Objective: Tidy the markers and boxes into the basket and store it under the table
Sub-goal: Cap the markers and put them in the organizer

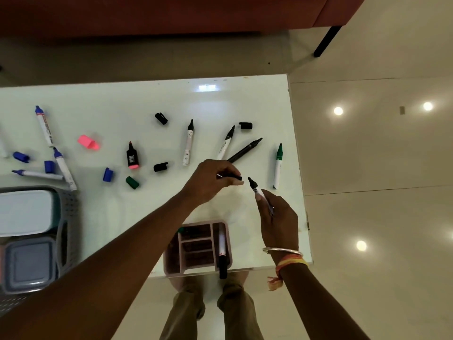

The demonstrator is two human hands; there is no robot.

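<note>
My left hand (212, 179) pinches a black cap (234, 177) just left of an uncapped black-tipped marker (257, 190), which my right hand (278, 220) grips by its white barrel. Cap and tip are a short gap apart. Several uncapped markers lie on the white table (147, 104): black ones (188, 143) (226, 143) (245, 150), a green one (277, 166), blue ones (44, 126) at the left. Loose caps lie around in black (161, 118), blue (107, 174), green (132, 182) and pink (88, 142). A grey basket (68, 217) at the left edge holds two boxes (25, 212) (29, 263).
A pink divided organiser (171, 263) sits at the table's near edge with a capped marker (222, 251) standing in it. A short black-and-pink highlighter (132, 157) lies mid-table. Red furniture with a black leg (326, 41) stands beyond the table. Glossy floor lies to the right.
</note>
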